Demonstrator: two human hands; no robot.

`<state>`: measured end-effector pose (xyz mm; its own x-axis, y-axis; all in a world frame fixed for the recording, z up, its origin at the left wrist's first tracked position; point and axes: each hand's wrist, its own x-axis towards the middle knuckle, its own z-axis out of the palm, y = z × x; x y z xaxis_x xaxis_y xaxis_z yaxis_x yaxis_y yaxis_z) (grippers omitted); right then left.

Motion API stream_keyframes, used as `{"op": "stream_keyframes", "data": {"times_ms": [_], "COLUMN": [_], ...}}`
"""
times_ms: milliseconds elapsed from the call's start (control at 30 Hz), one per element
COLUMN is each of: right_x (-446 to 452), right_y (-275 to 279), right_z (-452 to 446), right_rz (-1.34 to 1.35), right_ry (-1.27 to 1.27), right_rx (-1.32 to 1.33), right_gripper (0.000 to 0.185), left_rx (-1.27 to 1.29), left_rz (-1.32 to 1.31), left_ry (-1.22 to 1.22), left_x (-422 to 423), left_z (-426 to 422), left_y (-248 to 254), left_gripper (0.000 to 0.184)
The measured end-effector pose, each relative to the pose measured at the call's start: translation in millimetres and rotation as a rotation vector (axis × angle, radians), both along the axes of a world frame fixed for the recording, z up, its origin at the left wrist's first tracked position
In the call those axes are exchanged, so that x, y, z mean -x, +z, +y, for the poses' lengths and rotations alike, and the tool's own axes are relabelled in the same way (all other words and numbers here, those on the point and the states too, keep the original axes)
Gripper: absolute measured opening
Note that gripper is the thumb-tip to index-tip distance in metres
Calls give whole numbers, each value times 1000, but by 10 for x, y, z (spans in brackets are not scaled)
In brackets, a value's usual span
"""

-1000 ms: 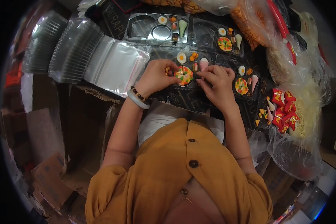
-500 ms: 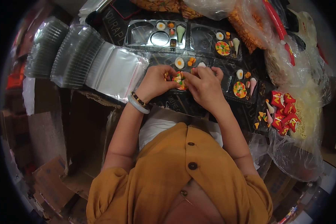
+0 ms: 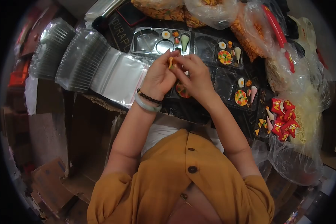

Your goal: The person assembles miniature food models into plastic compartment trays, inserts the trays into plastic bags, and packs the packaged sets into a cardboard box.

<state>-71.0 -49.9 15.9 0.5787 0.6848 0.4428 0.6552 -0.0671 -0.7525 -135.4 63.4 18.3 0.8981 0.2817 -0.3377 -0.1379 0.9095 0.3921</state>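
Note:
In the head view my left hand [image 3: 158, 76] is raised above the table, palm turned up, its fingers closed round a small orange-yellow toy pizza slice [image 3: 171, 62]. My right hand [image 3: 198, 74] comes in from the other side and pinches at the same piece; the fingertips partly hide it. Below the hands, a round toy pizza [image 3: 183, 90] lies partly covered by my right hand. Beyond them stands a clear compartment tray [image 3: 143, 42] with a toy egg [image 3: 165, 34], small orange pieces and a pale green cone [image 3: 184, 43].
Stacked clear packs [image 3: 80, 59] and plastic sleeves [image 3: 119, 74] lie left. On the right are two more trays [image 3: 201, 42] with toy food [image 3: 240, 98], red packets [image 3: 283, 119] and loose pieces. Plastic bags of orange pieces [image 3: 246, 35] line the back.
Both hands have lifted away from the round toy pizza and moved up and together. The left palm has turned upward, and an orange-yellow slice now shows between the fingers.

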Motion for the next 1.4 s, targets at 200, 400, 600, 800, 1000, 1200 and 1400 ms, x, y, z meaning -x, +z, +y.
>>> {"op": "stream_keyframes", "data": {"times_ms": [200,400,600,800,1000,1200,1400], "right_x": [-414,-654,-763,-759,-633,-676,-757], "right_y": [49,-25,-124,-264,-145,-97,-129], "right_z": [244,449,670,865,808,862,781], "right_rz": [653,882,767,238,-524,268,-70], "right_ry": [84,90,29,-85,-75,97,-23], "right_rx": [16,46,-40,142,411,240,261], "right_gripper": [21,16,14,15,22,17,14], "left_rx": [29,-307,-555,-524,-614,-781,-1299], "left_rz": [-80,118,316,265,255,207,357], "left_ry": [-39,-189,-228,-218,-313,-367,-280], "left_x": [-191,-316,-298,-249,-197,-229,-366], "left_z": [375,718,1004,1227,1256,1177,1222], "left_y": [-160,-125,-23,-118,-128,-68,-159], "left_gripper": [15,19,26,23,22,22,21]}}
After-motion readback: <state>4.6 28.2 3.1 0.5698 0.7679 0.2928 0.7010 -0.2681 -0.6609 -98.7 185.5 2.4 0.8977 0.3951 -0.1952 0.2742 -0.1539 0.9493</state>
